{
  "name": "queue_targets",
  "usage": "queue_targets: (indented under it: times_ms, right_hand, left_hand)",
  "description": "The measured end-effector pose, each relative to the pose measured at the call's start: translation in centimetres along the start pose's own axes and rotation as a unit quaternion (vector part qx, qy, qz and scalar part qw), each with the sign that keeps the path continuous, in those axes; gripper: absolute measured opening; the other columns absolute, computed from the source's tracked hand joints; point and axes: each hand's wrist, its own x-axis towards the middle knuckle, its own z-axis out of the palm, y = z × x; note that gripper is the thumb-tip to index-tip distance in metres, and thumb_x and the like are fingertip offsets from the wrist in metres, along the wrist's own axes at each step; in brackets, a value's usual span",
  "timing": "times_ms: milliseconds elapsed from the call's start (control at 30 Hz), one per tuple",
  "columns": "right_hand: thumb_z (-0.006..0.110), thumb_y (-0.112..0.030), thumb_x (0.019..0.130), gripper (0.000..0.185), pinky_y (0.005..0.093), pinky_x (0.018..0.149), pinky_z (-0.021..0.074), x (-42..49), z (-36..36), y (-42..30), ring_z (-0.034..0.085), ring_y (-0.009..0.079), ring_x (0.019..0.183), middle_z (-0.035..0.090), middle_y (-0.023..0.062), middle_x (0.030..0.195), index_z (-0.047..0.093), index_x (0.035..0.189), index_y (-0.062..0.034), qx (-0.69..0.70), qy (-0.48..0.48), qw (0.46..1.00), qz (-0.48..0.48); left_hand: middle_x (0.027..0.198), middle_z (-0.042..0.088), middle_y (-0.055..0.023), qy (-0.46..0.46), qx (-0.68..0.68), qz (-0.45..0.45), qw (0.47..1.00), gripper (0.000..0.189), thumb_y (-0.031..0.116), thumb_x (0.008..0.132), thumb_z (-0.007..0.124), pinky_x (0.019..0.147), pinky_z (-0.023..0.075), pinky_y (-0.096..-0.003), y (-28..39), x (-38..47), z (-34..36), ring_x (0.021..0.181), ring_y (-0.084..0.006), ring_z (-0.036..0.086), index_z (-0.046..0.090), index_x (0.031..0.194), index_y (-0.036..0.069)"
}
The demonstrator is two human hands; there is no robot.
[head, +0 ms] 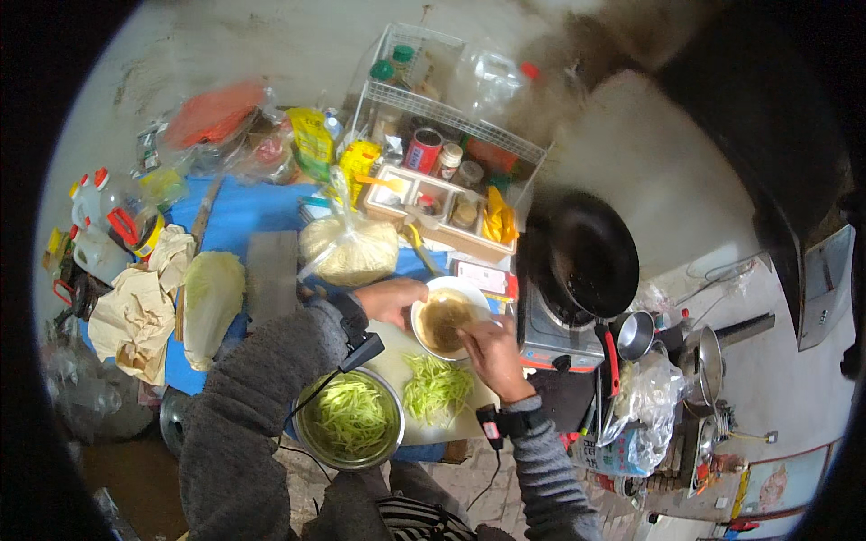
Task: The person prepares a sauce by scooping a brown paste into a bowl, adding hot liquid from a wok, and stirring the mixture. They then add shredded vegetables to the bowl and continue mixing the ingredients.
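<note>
My left hand [394, 301] grips the left rim of a white bowl [473, 291] holding a brownish liquid. My right hand [492, 353] is at the bowl's right side, its fingers pinched on what looks like a thin utensil, mostly hidden by the hand. Below the bowl, a heap of pale green vegetable shreds [438, 391] lies on a cutting board [467, 427]. More shreds fill a steel bowl [399, 427] at the board's left, close to my left forearm.
A wok [595, 250] with a red handle rests on a gas stove [561, 341] to the right. A seasoning box [440, 233] and a tied plastic bag of pale food [352, 250] stand beyond the bowl. A Chinese cabbage [213, 304] lies on the left, near crumpled paper [128, 324].
</note>
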Motion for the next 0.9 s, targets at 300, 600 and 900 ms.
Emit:
queue_targets:
  times_ms: [300, 600, 900]
  right_hand:
    - [0.066, -0.010, 0.087, 0.004, 0.0465, 0.092, 0.0419, 0.3, -0.7, 0.3, 0.066, 0.0277, 0.079, 0.066, 0.0107, 0.076, 0.066, 0.086, -0.0066, -0.030, -0.059, 0.997, -0.026]
    - [0.068, -0.011, 0.085, 0.006, 0.0479, 0.093, 0.0406, -0.1, -0.3, 2.3, 0.067, 0.0275, 0.081, 0.069, 0.0102, 0.079, 0.069, 0.089, -0.0063, -0.010, -0.021, 0.998, -0.062]
    - [0.066, -0.013, 0.088, 0.009, 0.0460, 0.094, 0.0398, 0.3, -0.2, 2.5, 0.066, 0.0294, 0.082, 0.070, 0.0131, 0.084, 0.070, 0.090, -0.0046, 0.036, -0.033, 0.999, -0.015]
  left_hand:
    - [0.099, 0.062, -0.0126, 0.354, 0.078, -0.032, 0.931, 0.032, 0.019, 0.090, 0.070, 0.067, 0.0573, -0.0391, 5.1, -2.8, -1.3, 0.084, -0.0192, 0.064, 0.052, 0.111, 0.003]
    - [0.084, 0.065, -0.0112, 0.469, -0.020, 0.092, 0.878, 0.025, 0.018, 0.093, 0.063, 0.052, 0.0573, -0.0328, 8.9, -0.1, -1.8, 0.064, -0.0209, 0.068, 0.046, 0.109, 0.009]
    - [0.103, 0.065, -0.0115, 0.346, -0.210, 0.145, 0.903, 0.029, 0.018, 0.096, 0.062, 0.073, 0.0589, -0.0335, 7.7, 3.9, -1.4, 0.091, -0.0265, 0.070, 0.057, 0.124, 0.011]
